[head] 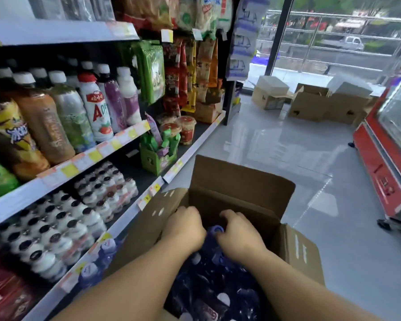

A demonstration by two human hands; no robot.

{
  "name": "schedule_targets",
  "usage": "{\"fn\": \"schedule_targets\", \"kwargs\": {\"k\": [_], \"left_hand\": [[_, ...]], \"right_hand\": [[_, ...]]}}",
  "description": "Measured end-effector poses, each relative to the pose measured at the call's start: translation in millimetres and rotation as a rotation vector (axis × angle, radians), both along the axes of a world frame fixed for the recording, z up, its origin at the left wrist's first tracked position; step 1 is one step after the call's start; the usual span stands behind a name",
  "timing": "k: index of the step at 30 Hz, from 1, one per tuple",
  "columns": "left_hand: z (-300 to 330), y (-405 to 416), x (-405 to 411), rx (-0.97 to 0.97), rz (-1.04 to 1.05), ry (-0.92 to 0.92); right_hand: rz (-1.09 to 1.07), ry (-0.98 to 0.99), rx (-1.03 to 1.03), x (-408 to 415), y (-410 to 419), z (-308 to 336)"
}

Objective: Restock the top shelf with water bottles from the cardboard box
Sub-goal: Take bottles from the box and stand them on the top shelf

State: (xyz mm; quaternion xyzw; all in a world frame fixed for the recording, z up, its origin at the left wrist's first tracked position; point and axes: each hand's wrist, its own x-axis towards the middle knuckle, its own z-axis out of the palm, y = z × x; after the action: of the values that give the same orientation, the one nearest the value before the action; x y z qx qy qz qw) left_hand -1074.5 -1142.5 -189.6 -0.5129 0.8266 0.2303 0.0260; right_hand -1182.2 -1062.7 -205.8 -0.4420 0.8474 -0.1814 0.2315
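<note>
Reaching hands (208, 230) into cardboard box (241, 181).

A glossy pale floor (287, 144) reflects daylight from the tall window (333, 35) (a street beyond); stocked shelves (63, 167) stand left, a red freezer (384, 158) right.

— What was in the cardboard box (239, 181)?

— Blue-capped water bottles (218, 274), packed tight. Both hands were down inside it: the left hand (185, 228) and right hand (239, 235) curled on either side of one bottle cap (217, 228), apparently gripping bottles, though blur hid the fingers.

— And beside the box?

— Left of it, shelves (63, 172) of drinks; beyond it, more cartons (310, 105) on the floor.
</note>
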Motion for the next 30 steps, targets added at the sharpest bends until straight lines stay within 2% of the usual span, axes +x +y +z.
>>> {"fn": "schedule_targets", "kwargs": {"k": [8,13,18,23,30], "left_hand": [[-33,-6,-9,-0.021,-0.188,-0.336],[-51,-1,-3,-0.036,-0.208,-0.376],[-37,2,1,-0.006,-0.199,-0.359],[14,3,4,-0.152,-0.180,-0.262],[162,-13,20,-0.259,-0.242,-0.154]], "right_hand": [[0.087,-0.006,0.094,-13,-25,-37],[0.128,0.072,0.124,-9,-22,-57],[0.096,0.151,0.041,1,-11,-51],[0.081,0.137,-0.122,8,-9,3],[0.123,0.179,-0.199,7,-15,145]]}}
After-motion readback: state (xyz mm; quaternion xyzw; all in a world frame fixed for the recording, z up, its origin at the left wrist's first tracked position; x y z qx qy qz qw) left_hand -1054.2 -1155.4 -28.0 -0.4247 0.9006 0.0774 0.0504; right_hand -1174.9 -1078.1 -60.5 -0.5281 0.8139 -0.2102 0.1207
